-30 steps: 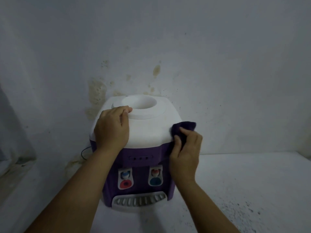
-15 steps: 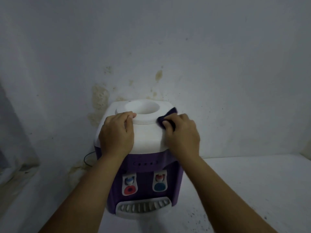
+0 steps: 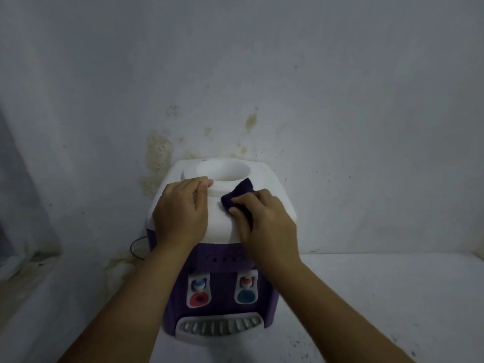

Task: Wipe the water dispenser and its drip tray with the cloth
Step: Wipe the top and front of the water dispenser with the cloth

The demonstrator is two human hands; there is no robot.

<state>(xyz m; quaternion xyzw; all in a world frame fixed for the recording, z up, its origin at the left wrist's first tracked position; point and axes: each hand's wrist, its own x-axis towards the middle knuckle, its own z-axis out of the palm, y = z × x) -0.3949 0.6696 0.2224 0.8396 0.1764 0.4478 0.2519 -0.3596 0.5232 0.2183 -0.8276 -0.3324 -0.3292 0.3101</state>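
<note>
Your left hand (image 3: 180,213) lay flat, fingers relaxed, steadying the water dispenser (image 3: 222,231) on the table (image 3: 379,297). The cloth (image 3: 239,196) looked soft and limp, best bunched under the fingertips; your right hand (image 3: 267,226) pinched it against the white top.

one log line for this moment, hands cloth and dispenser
left hand: rests on dispenser top | right hand: presses cloth on top by the opening | drip tray: untouched
</note>
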